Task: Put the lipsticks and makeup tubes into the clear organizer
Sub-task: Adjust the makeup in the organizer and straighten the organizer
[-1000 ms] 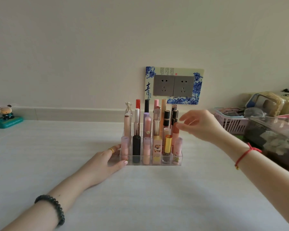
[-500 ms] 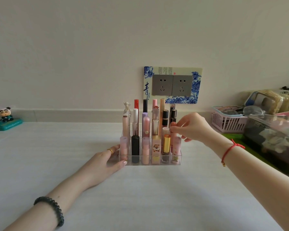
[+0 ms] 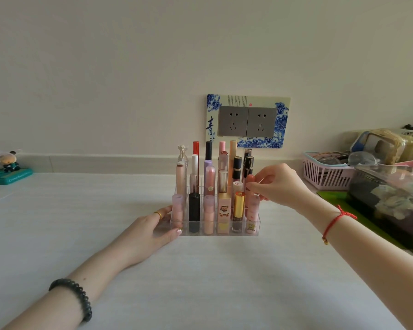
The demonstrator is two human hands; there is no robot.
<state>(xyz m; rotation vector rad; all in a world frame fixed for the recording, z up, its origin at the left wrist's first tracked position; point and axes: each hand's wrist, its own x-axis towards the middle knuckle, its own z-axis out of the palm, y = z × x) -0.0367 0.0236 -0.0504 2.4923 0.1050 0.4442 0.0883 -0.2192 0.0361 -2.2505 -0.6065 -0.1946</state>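
Clear acrylic forms the tiered organizer [image 3: 202,233], which stands mid-table on the pale table [image 3: 200,282]. Its compartments are packed with upright lipsticks [image 3: 194,210] and makeup tubes [image 3: 209,179], in rows that rise toward the far side. The right hand [image 3: 279,186] reaches in from the right. Its thumb and forefinger pinch the top of a coral-capped tube [image 3: 250,179] at the right end of the second row, and the other fingers curl loosely behind. That tube's lower half is hidden behind the pink tube [image 3: 252,210] in the near row, so whether it sits fully down in its slot cannot be told. The left hand [image 3: 150,231] lies on the table against the organizer's left wall. Its fingers are fairly straight, with the thumb tip at the near left corner, and it grips nothing. Its far fingertips are hard to make out through the plastic. At the far right, a pink basket [image 3: 327,175] and a clear box [image 3: 391,186] are partly cut off by the frame edge.
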